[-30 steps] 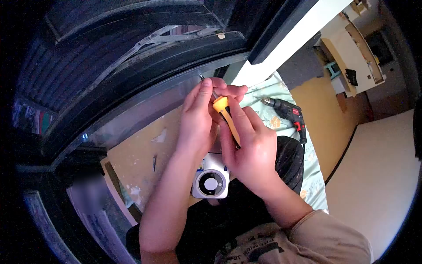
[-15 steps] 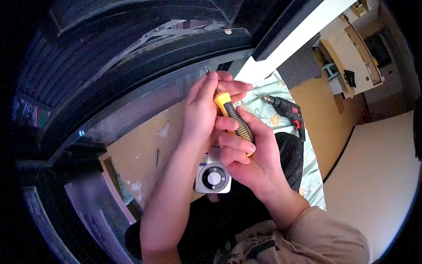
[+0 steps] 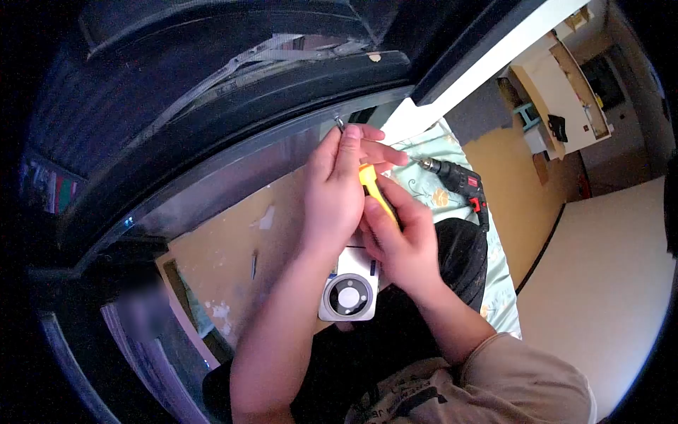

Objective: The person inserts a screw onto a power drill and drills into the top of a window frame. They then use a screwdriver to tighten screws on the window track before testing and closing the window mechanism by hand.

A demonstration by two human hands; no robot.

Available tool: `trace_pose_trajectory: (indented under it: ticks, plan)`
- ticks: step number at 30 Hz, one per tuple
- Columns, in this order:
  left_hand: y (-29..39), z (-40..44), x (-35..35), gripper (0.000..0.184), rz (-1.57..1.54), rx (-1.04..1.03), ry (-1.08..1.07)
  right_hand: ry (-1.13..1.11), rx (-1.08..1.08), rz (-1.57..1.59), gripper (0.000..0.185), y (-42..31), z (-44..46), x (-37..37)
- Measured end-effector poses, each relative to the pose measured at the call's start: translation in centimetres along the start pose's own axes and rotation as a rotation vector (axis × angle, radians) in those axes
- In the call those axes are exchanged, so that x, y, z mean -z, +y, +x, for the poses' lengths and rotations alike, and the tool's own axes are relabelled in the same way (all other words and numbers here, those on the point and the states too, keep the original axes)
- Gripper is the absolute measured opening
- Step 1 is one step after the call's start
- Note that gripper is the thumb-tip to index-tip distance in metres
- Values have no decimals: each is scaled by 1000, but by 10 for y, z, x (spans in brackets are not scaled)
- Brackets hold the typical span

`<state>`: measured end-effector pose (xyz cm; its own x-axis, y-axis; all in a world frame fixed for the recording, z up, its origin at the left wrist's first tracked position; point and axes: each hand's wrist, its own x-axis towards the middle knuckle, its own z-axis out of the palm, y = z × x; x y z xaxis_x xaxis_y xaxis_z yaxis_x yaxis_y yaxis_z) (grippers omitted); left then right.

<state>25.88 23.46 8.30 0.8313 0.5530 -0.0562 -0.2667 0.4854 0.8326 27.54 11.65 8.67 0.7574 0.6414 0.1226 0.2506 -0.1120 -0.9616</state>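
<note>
A screwdriver with a yellow and black handle [image 3: 379, 196] is held between my two hands, its thin end pointing up and left towards the dark frame. My right hand [image 3: 404, 240] is wrapped round the handle, with the thumb lying along it. Higher up, my left hand [image 3: 337, 177] pinches the metal shaft near its end between thumb and forefinger, while its other fingers stretch out to the right. A short metal tip [image 3: 340, 123] juts out above the left thumb; whether it is touching the frame I cannot tell. The middle of the shaft is hidden by the left hand.
Below my hands lies a white device [image 3: 349, 295] with a round black dial. A power drill [image 3: 455, 178] rests on the patterned green cloth [image 3: 434, 187]. A slim metal piece [image 3: 253, 264] lies on the worn board [image 3: 226, 244]. A dark frame [image 3: 282, 120] curves across the front.
My right hand has turned about the handle, so its thumb now lies on top and less of the handle shows. My left hand has shifted slightly down and right, still on the shaft.
</note>
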Motion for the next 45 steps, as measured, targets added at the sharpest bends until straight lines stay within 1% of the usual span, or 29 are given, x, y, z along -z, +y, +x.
trace_pose_trajectory:
  ticks: [1,2,3,6,8,9,11,12,13,15,16,17,18,20,21,23,25,27,28,29,31,33,37,38,40,41,43,44,45]
  plan:
    - [2,0,-1,35,-3,6,6,-94,-334,384,38,-11,0,4]
    - [4,-3,-4,35,-45,2,1,-113,-445,719,33,-17,3,9]
    - [4,-4,-6,36,-86,-7,-6,-170,-537,900,34,-18,5,17]
    - [2,-3,-7,36,-59,-14,-19,-210,-572,1021,32,-13,10,22]
    - [0,-4,-7,37,-49,-11,3,-310,-728,1469,30,1,5,21]
    - [0,-4,-5,40,-36,-6,-12,-312,-727,1474,30,9,5,21]
    - [1,-5,-3,44,-16,2,-24,-457,-686,1614,30,22,4,17]
    - [2,-5,-3,44,-14,5,-27,-251,-674,1346,29,2,4,13]
    - [3,-5,-3,44,-13,8,-32,-252,-675,1346,29,-14,4,11]
    - [5,-3,-3,44,-31,14,-36,-106,-509,803,23,-34,5,9]
    - [6,-3,-3,44,-48,19,-43,-144,-435,617,28,-32,6,12]
    - [7,-2,-4,44,-49,15,-46,-144,-430,615,28,-22,7,10]
    - [6,-1,-4,44,-78,17,-57,-49,-15,149,33,-15,10,4]
    - [1,-1,0,44,-124,14,-83,43,348,-518,48,-16,5,5]
    - [1,0,0,44,-125,15,-82,42,347,-518,48,-25,4,4]
    - [3,0,-2,40,-152,21,-87,44,263,-824,47,-37,1,2]
    - [-1,3,2,41,-157,9,-109,38,238,-866,46,-28,3,6]
    - [-1,2,3,43,-159,2,-126,5,289,-460,43,-18,9,14]
    - [-1,2,3,43,-144,4,-117,-97,-145,-89,33,-32,9,20]
    - [0,2,2,43,-129,7,-109,-160,-432,407,27,-37,15,27]
    - [3,1,-1,41,-98,-2,-107,-270,-569,965,27,-25,16,37]
    - [4,0,-2,41,-113,24,-72,-265,-636,1193,31,-19,11,28]
    - [4,0,3,45,-172,41,-100,-293,-645,1447,25,-5,6,15]
    - [6,-3,2,43,-174,47,-87,-296,-648,1451,25,-5,6,14]
    - [6,-2,3,41,-176,59,-65,-298,-739,1674,25,-12,4,14]
    - [6,-3,2,39,-182,63,-51,-295,-735,1675,25,-12,2,14]
    - [7,-3,-1,38,-174,50,-50,-212,-608,1247,26,-15,3,12]
    - [7,-4,0,36,-164,44,-41,-311,-462,1065,26,-6,5,20]
    - [6,-4,0,35,-155,34,-32,-313,-457,1066,26,-4,5,17]
